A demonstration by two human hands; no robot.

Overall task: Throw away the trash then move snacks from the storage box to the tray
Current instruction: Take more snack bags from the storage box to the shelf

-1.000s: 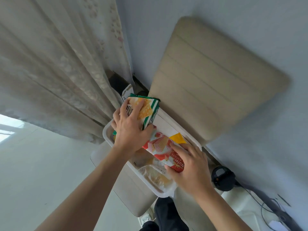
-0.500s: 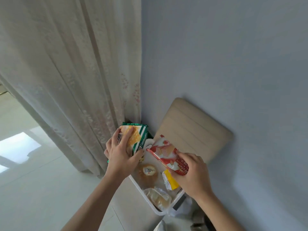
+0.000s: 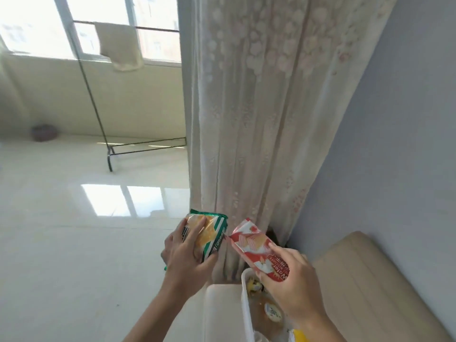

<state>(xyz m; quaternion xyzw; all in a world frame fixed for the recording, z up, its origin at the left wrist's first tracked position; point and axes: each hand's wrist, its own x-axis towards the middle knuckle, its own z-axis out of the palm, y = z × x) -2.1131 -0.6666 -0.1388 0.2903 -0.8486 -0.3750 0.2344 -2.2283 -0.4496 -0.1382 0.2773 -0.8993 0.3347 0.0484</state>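
Note:
My left hand [image 3: 186, 257] grips a green and yellow cracker packet [image 3: 209, 232], held up above the floor. My right hand [image 3: 291, 280] grips a red and white wafer packet [image 3: 254, 243] just to its right. Both packets are lifted clear of the white storage box [image 3: 245, 299], which sits at the bottom of the view. Inside the box I see a round-lidded snack [image 3: 272, 312] and other wrapped snacks, partly hidden by my right hand. No tray is in view.
A beige cushioned chair [image 3: 365, 280] stands against the grey wall on the right. A patterned curtain [image 3: 259, 119] hangs straight ahead. A metal drying rack [image 3: 111, 149] stands on the shiny tiled floor at the left, under a window.
Both hands have lifted their packets up out of the box. My view has swung upward and to the left, so the window and floor now fill the frame.

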